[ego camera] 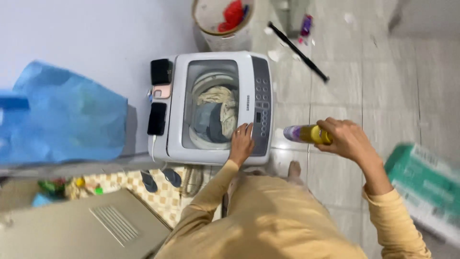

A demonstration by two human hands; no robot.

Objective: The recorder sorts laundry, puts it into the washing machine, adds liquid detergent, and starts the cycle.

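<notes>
A white top-loading washing machine [175,144] stands below me with its lid up. Beige and grey clothes [218,112] lie in its drum. My left hand [241,141] rests flat on the front rim of the opening, beside the grey control panel [262,105]. My right hand [346,139] holds a yellow bottle with a purple cap [306,134] on its side, to the right of the machine and over the tiled floor. My sleeves are tan.
Three phones [158,98] lie on the machine's left edge. A laundry basket [223,21] stands behind it, and a black stick [297,45] lies on the floor. A blue bag [62,117] is at left, a green-and-white box [426,187] at right, a grey cover [96,225] at lower left.
</notes>
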